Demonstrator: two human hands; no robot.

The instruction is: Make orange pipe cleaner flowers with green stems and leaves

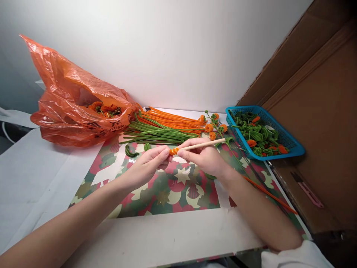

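My right hand (205,156) grips a thin wooden stick (205,144) at bench centre; my left hand (152,160) pinches the orange fuzzy pipe cleaner (174,150) coiled on its tip. A blue plastic basket (290,145) sits at two o'clock.

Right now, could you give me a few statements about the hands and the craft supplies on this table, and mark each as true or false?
1. The right hand holds a wooden stick. True.
2. The pipe cleaner coiled at the stick's tip is green. False: it is orange, pinched by the left hand.
3. The blue basket sits left of the hands. False: it sits to their right.
4. The orange plastic bag lies at the far left of the table. True.
5. Loose pipe cleaner stems lie beyond the hands, orange and green. True.
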